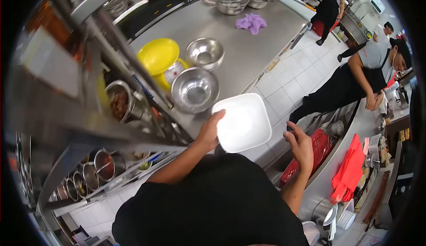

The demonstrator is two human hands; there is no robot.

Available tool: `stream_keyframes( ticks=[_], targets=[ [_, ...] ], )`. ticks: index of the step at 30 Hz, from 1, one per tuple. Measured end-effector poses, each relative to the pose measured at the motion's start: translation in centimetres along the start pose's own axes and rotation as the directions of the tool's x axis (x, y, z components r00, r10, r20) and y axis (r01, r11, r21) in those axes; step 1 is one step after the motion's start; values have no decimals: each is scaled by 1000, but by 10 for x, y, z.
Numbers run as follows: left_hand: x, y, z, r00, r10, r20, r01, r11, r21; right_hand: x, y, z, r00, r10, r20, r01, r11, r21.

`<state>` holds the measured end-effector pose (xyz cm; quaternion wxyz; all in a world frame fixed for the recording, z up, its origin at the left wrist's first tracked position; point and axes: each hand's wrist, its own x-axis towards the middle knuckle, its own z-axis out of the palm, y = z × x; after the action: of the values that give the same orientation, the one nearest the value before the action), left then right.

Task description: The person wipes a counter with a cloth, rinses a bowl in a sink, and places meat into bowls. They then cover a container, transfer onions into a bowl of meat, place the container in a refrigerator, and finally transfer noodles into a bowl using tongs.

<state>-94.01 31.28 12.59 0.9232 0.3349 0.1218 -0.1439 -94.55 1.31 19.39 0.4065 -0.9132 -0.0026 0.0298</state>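
Note:
My left hand (pixel 210 130) grips the left edge of a square white bowl (pixel 243 123) with rounded corners, its thumb over the rim. The bowl is held in front of my body and its inside looks plain white. To its right, my right hand (pixel 300 146) is raised apart from it, fingers spread, holding nothing. Just beyond the left hand, a steel mixing bowl (pixel 195 91) stands at the near edge of the steel table (pixel 239 57). Beside it are a yellow kitchen scale (pixel 158 56) and stacked steel bowls (pixel 205 53).
A purple cloth (pixel 251 23) and steel pans (pixel 231 1) lie farther back on the table. At left is a shelf frame with containers of food (pixel 106 165). At right, a co-worker (pixel 355 77) leans at a counter with a red cloth (pixel 348 170); a red crate (pixel 317 150) is below.

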Motion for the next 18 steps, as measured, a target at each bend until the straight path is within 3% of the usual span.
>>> stream_keyframes(
  ticks=[6, 9, 10, 15, 16, 18],
  targets=[
    [37, 31, 5, 975, 154, -161, -163, 986, -43, 154, -17, -1, 965, -234, 114, 230, 972, 48],
    [47, 41, 8, 916, 233, -326, -230, 972, 50, 251, -33, 12, 909, -375, 183, 379, 925, 19],
    [50, 45, 18, 889, 277, -364, -299, 954, -3, 286, -42, 18, 887, -418, 198, 425, 905, 8],
    [80, 37, 22, 711, 448, -542, -525, 851, 14, 487, -74, 61, 704, -692, 158, 704, 710, -26],
    [90, 38, 37, 597, 474, -647, -582, 811, 57, 530, -76, 71, 638, -761, 119, 768, 639, -34],
    [103, 39, 54, 463, 534, -707, -611, 770, 182, 600, -89, 81, 655, -752, 70, 754, 644, -130]
  ],
)
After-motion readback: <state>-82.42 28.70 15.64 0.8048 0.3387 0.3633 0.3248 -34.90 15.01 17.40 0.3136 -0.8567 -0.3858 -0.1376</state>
